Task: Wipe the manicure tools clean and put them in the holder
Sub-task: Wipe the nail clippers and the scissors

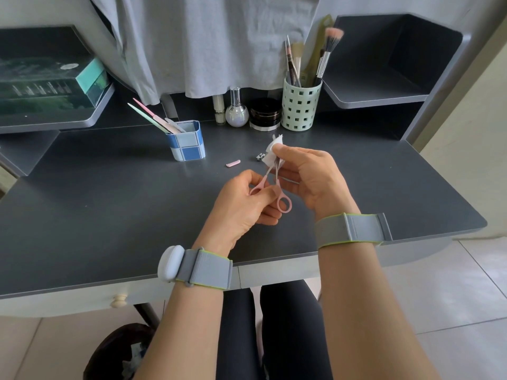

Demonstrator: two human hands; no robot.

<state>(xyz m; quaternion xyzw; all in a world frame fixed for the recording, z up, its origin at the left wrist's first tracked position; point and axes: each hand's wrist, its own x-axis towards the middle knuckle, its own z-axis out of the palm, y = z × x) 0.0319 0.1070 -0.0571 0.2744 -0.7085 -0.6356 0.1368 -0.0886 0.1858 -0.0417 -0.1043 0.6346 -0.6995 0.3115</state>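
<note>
My left hand (241, 204) grips the pink handles of small scissors (282, 202), held above the dark desk with the blades spread and pointing away from me. My right hand (310, 176) pinches a white wipe (271, 152) around the blade tips. A blue-and-white checked holder (188, 145) stands at the back left and has several nail files leaning out of it. Behind the wipe, a metal nail clipper (260, 157) lies on the desk, partly hidden. A small pink piece (233, 163) lies left of the clipper.
A pale green perforated cup (300, 108) with brushes stands at the back, beside a black jar (264, 113), a round bottle (236, 112) and a slim tube (219, 109). Shelves flank the desk (109, 215); a teal box (49, 83) sits on the left shelf. A bin (120, 352) stands under the desk.
</note>
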